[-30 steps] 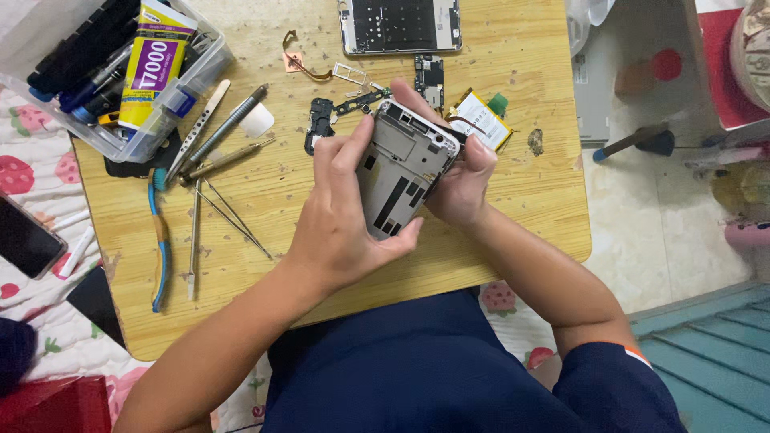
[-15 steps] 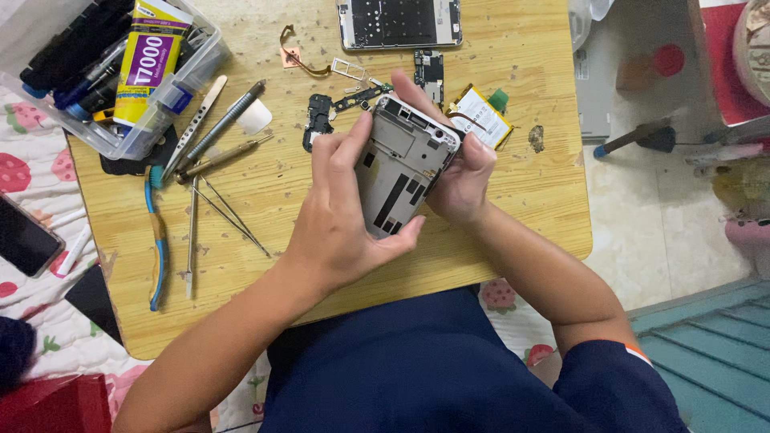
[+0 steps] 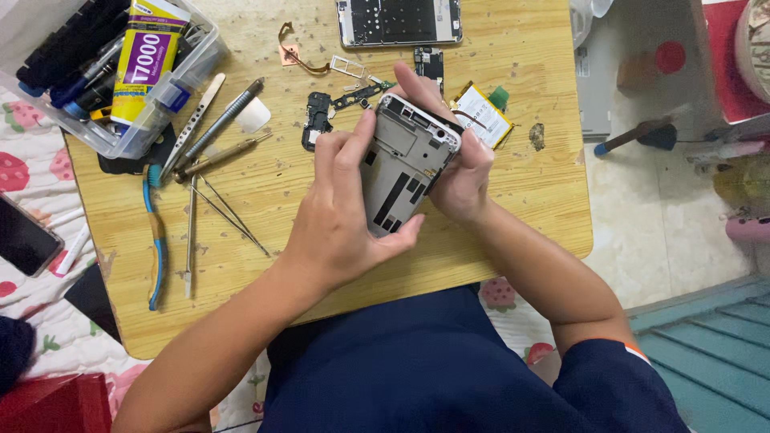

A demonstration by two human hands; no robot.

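Both hands hold an opened phone frame [image 3: 407,164], grey metal with a white rim, tilted above the wooden table [image 3: 321,240]. My left hand [image 3: 341,216] wraps its left side, thumb under the lower edge and fingers near the top. My right hand [image 3: 457,160] grips the right side, a finger reaching over the top corner. Just beyond lie a flat battery [image 3: 481,114], small black circuit parts [image 3: 319,120] and a green board piece [image 3: 430,62].
A phone screen panel [image 3: 399,21] lies at the table's far edge. At far left sits a clear plastic box [image 3: 104,72] with a glue tube and tools. Screwdrivers [image 3: 220,120], tweezers [image 3: 228,210] and a blue toothbrush [image 3: 155,236] lie left of my hands. A dark phone [image 3: 22,236] rests off the table.
The phone frame stays in both hands with almost no shift. My fingers have adjusted slightly along its top edge.
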